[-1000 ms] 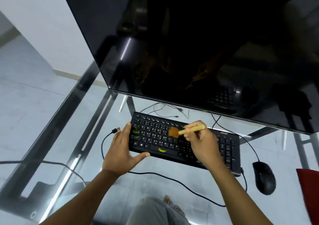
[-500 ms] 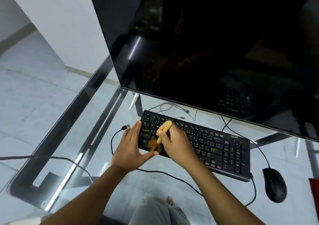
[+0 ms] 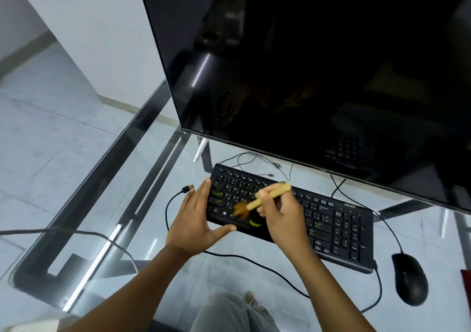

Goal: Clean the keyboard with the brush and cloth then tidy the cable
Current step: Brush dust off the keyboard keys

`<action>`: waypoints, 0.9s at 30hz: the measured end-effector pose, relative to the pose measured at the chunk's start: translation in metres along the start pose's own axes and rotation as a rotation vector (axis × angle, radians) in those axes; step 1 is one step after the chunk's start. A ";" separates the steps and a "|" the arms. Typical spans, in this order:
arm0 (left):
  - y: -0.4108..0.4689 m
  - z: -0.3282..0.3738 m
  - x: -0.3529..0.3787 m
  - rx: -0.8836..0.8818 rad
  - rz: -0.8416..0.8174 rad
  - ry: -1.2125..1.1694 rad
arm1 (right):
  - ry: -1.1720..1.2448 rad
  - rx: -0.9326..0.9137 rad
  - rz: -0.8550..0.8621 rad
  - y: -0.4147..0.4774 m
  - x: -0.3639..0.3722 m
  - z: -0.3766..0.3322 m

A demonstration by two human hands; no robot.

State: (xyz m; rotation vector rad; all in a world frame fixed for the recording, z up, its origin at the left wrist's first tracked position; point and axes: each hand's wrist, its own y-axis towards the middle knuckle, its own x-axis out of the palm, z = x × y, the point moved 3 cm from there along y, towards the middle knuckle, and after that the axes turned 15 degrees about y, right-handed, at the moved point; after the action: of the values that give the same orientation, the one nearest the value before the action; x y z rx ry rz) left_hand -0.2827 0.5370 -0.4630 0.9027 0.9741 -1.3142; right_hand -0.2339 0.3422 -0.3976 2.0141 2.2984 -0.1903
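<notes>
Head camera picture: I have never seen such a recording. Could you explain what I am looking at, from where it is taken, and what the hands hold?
There is no machine here. A person wears a camera on the head, so the picture looks forward and down at their own two bare hands. The left hand lies with straight fingers against the left end of a black keyboard. The right hand grips a small brush, its bristles on the keys. The keyboard lies on a glass table before a large dark monitor. A black mouse lies to the right, and a cable ends in a loose USB plug beside the left hand.
</notes>
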 end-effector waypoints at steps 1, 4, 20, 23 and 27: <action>0.000 0.000 0.000 0.004 0.003 0.001 | -0.021 0.048 -0.064 -0.003 -0.001 0.004; 0.000 0.001 -0.001 -0.018 -0.023 -0.013 | -0.089 -0.110 0.099 0.003 -0.014 0.000; 0.000 -0.001 -0.001 0.000 -0.011 0.000 | -0.132 -0.009 -0.078 0.053 0.048 -0.016; 0.000 0.001 -0.003 0.007 0.006 -0.014 | -0.092 -0.067 0.076 0.047 0.015 -0.018; 0.000 0.002 -0.004 0.009 0.005 -0.019 | -0.131 0.081 -0.063 0.027 -0.017 -0.002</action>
State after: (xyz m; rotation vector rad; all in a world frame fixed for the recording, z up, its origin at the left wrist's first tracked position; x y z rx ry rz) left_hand -0.2831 0.5370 -0.4583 0.8970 0.9515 -1.3218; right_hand -0.2050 0.3291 -0.3940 1.9032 2.3098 -0.4128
